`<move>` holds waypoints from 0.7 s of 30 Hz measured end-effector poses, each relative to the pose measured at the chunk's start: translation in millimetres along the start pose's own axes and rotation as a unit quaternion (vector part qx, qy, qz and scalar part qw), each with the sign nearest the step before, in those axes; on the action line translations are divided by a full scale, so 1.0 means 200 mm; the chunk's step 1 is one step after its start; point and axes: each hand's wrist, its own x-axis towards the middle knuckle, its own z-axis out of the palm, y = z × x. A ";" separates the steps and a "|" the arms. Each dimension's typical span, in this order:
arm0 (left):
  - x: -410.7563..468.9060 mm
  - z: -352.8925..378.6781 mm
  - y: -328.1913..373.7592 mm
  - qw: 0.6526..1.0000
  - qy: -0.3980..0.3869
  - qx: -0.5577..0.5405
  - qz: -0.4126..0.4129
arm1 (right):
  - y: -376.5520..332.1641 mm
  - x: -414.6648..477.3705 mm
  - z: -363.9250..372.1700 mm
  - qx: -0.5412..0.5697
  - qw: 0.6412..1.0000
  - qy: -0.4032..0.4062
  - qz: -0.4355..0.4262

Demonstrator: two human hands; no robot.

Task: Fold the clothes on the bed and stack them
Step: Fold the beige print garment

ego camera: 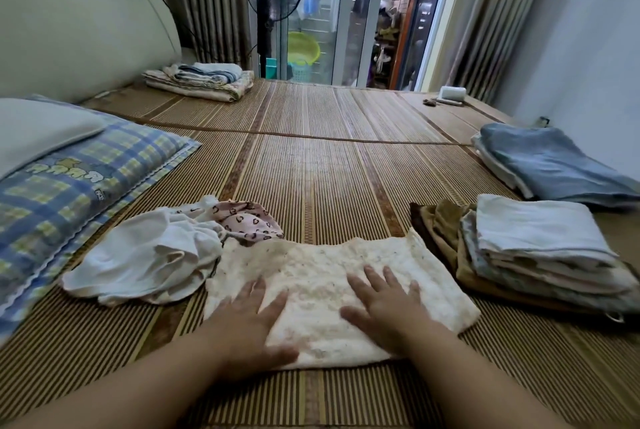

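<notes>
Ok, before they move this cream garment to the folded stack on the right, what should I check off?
1. Flat on the cream garment, left hand and right hand: ok.
2. Garment folded as small as the folded stack: not ok, it looks wider.
3. Stack top level: ok.
4. The white garment clear of the cream garment's left edge: cannot tell.

Two forearms are visible, bare along their whole visible length. The left hand (249, 324) and right hand (384, 310) are bare as well.
</notes>
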 end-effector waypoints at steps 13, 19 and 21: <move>-0.49 -0.09 0.28 0.995 -0.051 0.073 0.045 | -0.29 -0.21 0.14 -0.017 0.999 -0.009 -0.037; -0.55 0.02 0.06 0.978 -0.068 0.057 0.186 | -0.03 -0.29 -0.09 -0.141 0.984 0.011 -0.110; -0.52 0.05 0.03 0.976 -0.072 0.059 0.197 | -0.04 -0.40 -0.08 -0.060 0.987 0.027 -0.145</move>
